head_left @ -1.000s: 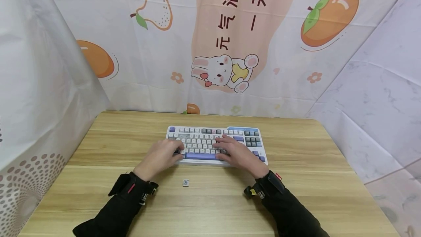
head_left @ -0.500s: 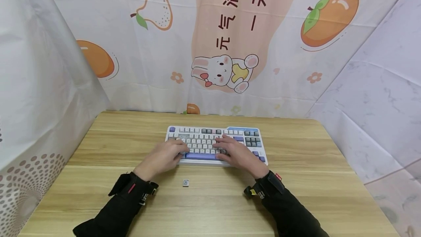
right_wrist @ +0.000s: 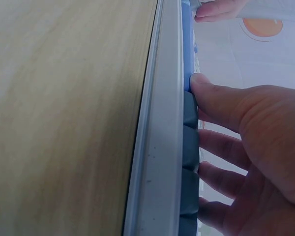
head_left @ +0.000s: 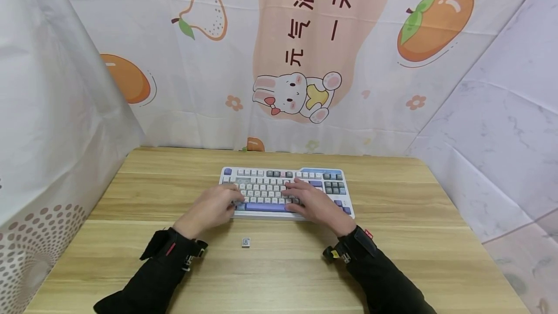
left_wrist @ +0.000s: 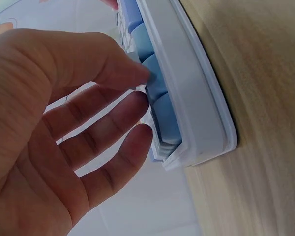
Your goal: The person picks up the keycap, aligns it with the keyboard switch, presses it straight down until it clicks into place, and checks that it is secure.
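A white keyboard (head_left: pixel 263 214) with white, grey and purple keys lies on the wooden table. My left hand (head_left: pixel 213 207) is over its front left corner; in the left wrist view, the thumb (left_wrist: pixel 135 73) is beside the blue bottom-row keys (left_wrist: pixel 164 118) and the other fingers are loosely bent. The left index fingertip is hidden behind the thumb. My right hand (head_left: pixel 316 205) rests on the right part of the keys, fingers spread. In the right wrist view, its thumb (right_wrist: pixel 211 93) touches the purple space bar (right_wrist: pixel 187 54), near dark grey keys (right_wrist: pixel 189 147).
A small grey square piece (head_left: pixel 246 242) with a dark pattern lies on the table (head_left: pixel 279 275) in front of the keyboard. Behind the table hangs a printed white cloth (head_left: pixel 200 81), and further cloths border both sides.
My left hand shifted right along the front keys, then back left to the keyboard's front left corner. The right hand stays in place. The head view has shifted very slightly.
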Demonstrator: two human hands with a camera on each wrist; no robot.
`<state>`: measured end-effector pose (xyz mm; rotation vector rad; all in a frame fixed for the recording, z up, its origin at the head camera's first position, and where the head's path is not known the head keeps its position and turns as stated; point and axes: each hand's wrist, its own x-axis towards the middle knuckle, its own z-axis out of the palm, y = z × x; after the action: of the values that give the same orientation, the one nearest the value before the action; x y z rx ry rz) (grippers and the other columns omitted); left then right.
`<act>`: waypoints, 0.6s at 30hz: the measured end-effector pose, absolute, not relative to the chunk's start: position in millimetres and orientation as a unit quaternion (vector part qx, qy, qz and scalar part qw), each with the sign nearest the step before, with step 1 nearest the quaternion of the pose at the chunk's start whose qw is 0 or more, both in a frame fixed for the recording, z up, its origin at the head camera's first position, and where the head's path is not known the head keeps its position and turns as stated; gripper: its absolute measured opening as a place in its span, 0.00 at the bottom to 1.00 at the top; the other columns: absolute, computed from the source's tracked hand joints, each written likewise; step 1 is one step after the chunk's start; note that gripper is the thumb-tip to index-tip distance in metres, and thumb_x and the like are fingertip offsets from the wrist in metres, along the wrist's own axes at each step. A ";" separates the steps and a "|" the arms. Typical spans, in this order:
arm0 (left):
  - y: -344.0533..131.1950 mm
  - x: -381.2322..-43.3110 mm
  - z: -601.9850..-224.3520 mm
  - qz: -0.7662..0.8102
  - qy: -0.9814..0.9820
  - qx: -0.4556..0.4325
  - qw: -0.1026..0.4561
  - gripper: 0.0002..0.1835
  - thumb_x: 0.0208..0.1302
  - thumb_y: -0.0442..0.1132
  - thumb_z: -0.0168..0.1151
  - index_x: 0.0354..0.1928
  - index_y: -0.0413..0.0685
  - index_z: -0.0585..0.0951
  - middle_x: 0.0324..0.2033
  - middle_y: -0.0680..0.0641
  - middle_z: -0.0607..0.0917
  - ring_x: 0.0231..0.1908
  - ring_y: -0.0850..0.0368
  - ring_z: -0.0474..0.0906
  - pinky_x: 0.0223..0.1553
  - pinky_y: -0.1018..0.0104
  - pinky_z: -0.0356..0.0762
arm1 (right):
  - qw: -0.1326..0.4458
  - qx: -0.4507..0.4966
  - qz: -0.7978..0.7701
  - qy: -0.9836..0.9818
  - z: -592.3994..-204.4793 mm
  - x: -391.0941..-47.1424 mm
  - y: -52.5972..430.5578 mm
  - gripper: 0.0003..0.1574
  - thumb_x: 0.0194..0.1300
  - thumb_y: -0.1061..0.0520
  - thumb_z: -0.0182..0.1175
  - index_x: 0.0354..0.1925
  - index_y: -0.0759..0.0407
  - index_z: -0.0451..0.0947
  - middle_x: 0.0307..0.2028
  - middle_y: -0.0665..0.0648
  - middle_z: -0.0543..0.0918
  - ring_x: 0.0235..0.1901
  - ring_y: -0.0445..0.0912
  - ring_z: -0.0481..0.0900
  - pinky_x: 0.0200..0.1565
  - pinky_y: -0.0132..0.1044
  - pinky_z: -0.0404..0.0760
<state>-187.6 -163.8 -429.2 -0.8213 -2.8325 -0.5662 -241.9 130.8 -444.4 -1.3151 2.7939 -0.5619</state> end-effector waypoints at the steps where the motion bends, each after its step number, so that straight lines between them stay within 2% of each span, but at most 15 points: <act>1: -164.3 -187.7 -428.7 -0.191 -0.941 -0.271 0.069 0.17 0.45 0.25 0.61 0.38 0.47 0.86 0.38 0.52 0.84 0.37 0.60 0.78 0.39 0.66 0.77 | 0.002 -0.418 -0.178 0.891 -444.5 -241.8 130.8 0.26 0.65 0.46 0.58 0.57 0.56 0.76 0.62 0.61 0.72 0.65 0.58 0.61 0.62 0.49 0.60; 9: -166.9 -188.0 -427.2 -0.185 -0.949 -0.245 0.067 0.14 0.48 0.30 0.63 0.40 0.47 0.86 0.40 0.49 0.85 0.32 0.62 0.76 0.29 0.68 0.73 | 0.004 -0.417 -0.181 0.890 -442.2 -240.3 130.3 0.25 0.66 0.47 0.58 0.57 0.57 0.76 0.62 0.61 0.72 0.66 0.58 0.60 0.62 0.49 0.60; 18: -165.0 -190.2 -429.1 -0.182 -0.953 -0.227 0.082 0.15 0.47 0.34 0.61 0.40 0.46 0.86 0.35 0.50 0.85 0.28 0.62 0.72 0.28 0.67 0.71 | 0.006 -0.419 -0.181 0.890 -441.3 -240.0 130.0 0.25 0.65 0.47 0.58 0.57 0.58 0.77 0.62 0.61 0.72 0.66 0.58 0.60 0.63 0.50 0.60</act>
<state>-190.2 -165.0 -429.1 -0.6785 -2.8475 -0.5443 -240.0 130.0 -441.3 -1.3105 2.7843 -0.5671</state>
